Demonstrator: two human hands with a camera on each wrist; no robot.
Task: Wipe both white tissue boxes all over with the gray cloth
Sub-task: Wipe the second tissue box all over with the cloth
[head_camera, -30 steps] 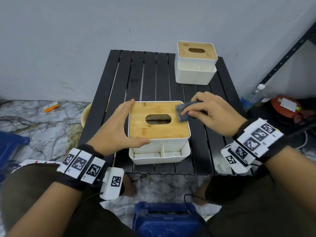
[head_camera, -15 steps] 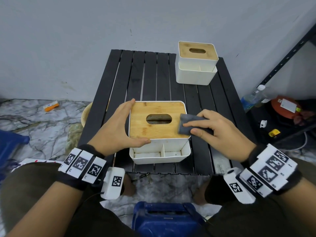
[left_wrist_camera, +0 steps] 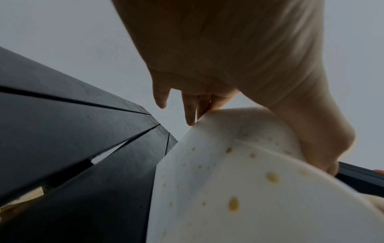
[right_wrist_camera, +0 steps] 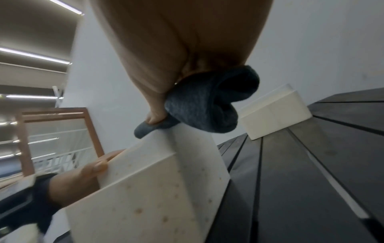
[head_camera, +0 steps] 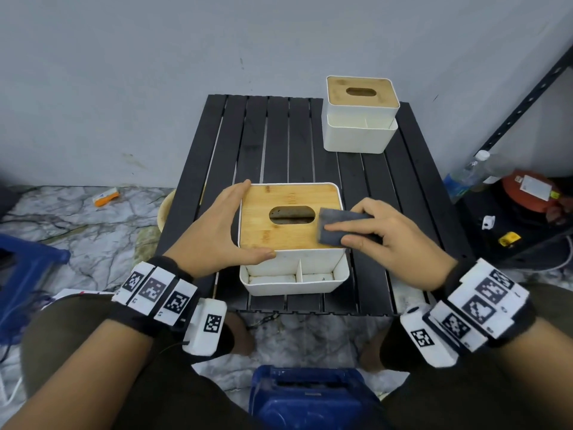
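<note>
The near white tissue box (head_camera: 310, 262) with a bamboo lid stands at the table's front edge. My left hand (head_camera: 217, 231) steadies it, with straight fingers along its left side and the thumb across the front rim. My right hand (head_camera: 387, 240) grips the folded gray cloth (head_camera: 338, 226) and presses it on the lid's right edge, near the front corner. In the right wrist view the gray cloth (right_wrist_camera: 207, 105) bunches under my palm above the near box's (right_wrist_camera: 155, 189) speckled side wall. The second white tissue box (head_camera: 359, 135) stands untouched at the far right corner.
The black slatted table (head_camera: 273, 144) is bare between the two boxes. A blue object (head_camera: 310, 398) sits on the floor between my knees. To the right, a black rack holds a bottle (head_camera: 465, 175) and a red item (head_camera: 527, 193).
My right hand slid the cloth toward me along the lid's right edge, from the far right corner to the front right. The left hand and box stayed put.
</note>
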